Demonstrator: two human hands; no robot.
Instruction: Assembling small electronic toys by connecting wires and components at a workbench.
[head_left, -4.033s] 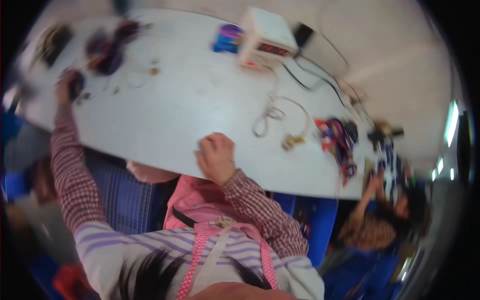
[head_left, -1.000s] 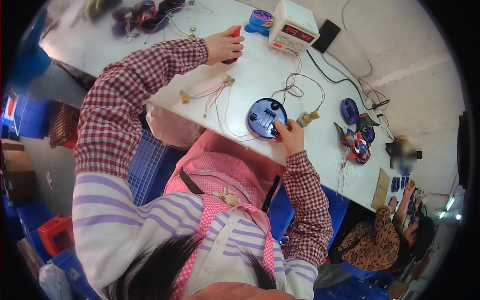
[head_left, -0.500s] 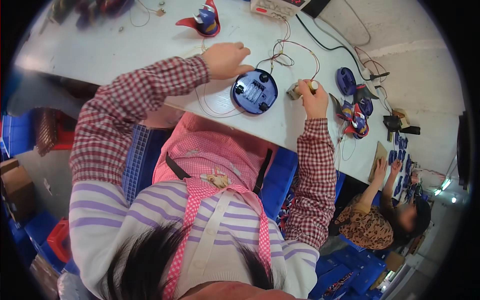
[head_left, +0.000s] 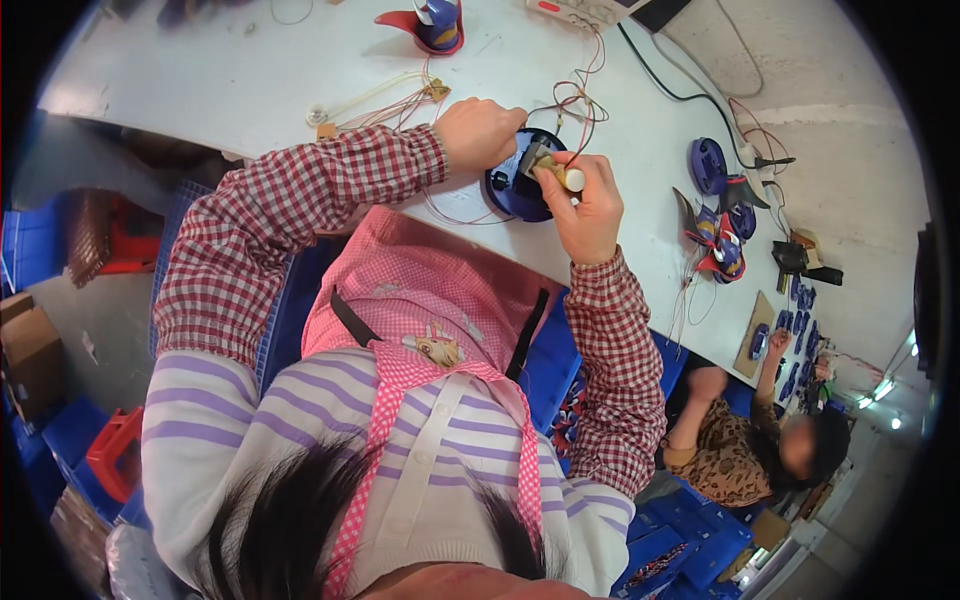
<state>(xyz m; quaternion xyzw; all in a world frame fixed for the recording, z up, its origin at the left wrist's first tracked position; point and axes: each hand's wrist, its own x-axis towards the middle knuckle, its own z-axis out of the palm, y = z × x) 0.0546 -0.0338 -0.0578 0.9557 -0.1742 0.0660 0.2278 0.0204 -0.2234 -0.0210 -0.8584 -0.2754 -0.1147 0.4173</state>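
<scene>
A round, dark blue plastic base (head_left: 508,200) lies on the white table in front of me, partly covered by my hands. My left hand (head_left: 480,134) is closed at its upper left rim; whatever the fingertips hold, if anything, is hidden. In my right hand (head_left: 592,208) is a small yellow piece with a grey block (head_left: 537,160) and a round white end (head_left: 574,180). The grey block is over the base, apparently touching it. Thin dark and red wires (head_left: 580,105) run in a loose tangle beyond the base.
A blue-and-red toy figure (head_left: 437,28) stands at the far side, with bundled wires (head_left: 410,105) nearer me. Right of my hand are more figures (head_left: 722,248) and a blue base (head_left: 707,166). A power supply (head_left: 580,8) sits at the back. A co-worker (head_left: 735,455) sits farther right.
My right hand has moved left, bringing the yellow piece from beside the base to over it. My left hand's fingers, extended before, have closed at the rim. The co-worker's hands have moved apart.
</scene>
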